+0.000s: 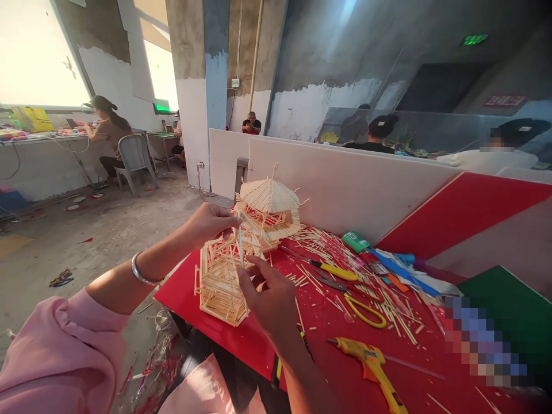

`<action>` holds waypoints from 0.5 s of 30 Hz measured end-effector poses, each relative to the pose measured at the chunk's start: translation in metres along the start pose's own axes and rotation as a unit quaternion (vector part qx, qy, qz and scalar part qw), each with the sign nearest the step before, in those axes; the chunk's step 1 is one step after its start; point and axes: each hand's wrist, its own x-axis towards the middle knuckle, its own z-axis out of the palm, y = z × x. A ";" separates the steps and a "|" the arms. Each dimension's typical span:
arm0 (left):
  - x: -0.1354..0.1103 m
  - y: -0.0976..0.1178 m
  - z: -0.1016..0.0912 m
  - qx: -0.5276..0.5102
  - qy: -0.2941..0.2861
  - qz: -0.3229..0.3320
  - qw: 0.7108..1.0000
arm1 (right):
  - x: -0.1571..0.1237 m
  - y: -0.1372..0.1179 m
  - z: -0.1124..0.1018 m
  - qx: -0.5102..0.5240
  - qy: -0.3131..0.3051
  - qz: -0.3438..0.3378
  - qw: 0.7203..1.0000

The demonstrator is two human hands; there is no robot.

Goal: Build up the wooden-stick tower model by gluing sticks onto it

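In front of me stands a small pavilion model (224, 287) built of thin wooden sticks, with railings and an open lower frame. Behind it is a roofed stick part with a pointed top (271, 195); I cannot tell whether the two are joined. My left hand (215, 221) is closed, pinching the upper end of a pale thin stick (240, 244) above the model. At that stick's lower end, the thumb and fingers of my right hand (269, 290) are closed around it, close beside the model's frame.
Scattered loose sticks (394, 316) cover much of the red table (319, 356). A yellow glue gun (371, 368), yellow-handled scissors (366, 307), yellow-handled pliers (338, 271) and a green roll (356, 241) lie on the right. A white board (328, 178) borders the back. Several people sit farther off.
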 end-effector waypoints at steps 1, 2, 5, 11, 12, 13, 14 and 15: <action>-0.001 0.001 0.001 -0.001 -0.001 -0.001 1.000 | 0.000 0.000 0.001 -0.006 0.002 -0.007 1.000; -0.001 0.001 0.001 -0.002 -0.002 -0.002 1.000 | 0.000 -0.001 0.002 -0.012 0.007 -0.014 1.000; -0.002 0.001 0.002 -0.006 -0.002 -0.007 1.000 | -0.001 -0.001 0.003 -0.019 0.024 -0.026 0.999; -0.003 0.001 0.002 -0.012 0.002 0.001 1.000 | -0.002 -0.002 0.000 -0.018 0.028 -0.021 0.999; -0.003 0.001 0.002 -0.012 0.001 0.001 1.000 | -0.001 -0.002 -0.001 -0.019 0.027 -0.019 0.999; -0.002 0.001 0.002 -0.012 0.002 0.000 1.000 | -0.001 -0.003 -0.001 -0.019 0.026 -0.016 0.999; -0.002 0.001 0.002 -0.013 0.003 -0.001 1.000 | -0.001 -0.002 -0.001 -0.018 0.025 -0.013 0.999; -0.002 0.001 0.002 -0.014 0.005 -0.001 1.000 | -0.001 -0.002 0.000 -0.018 0.024 -0.009 1.000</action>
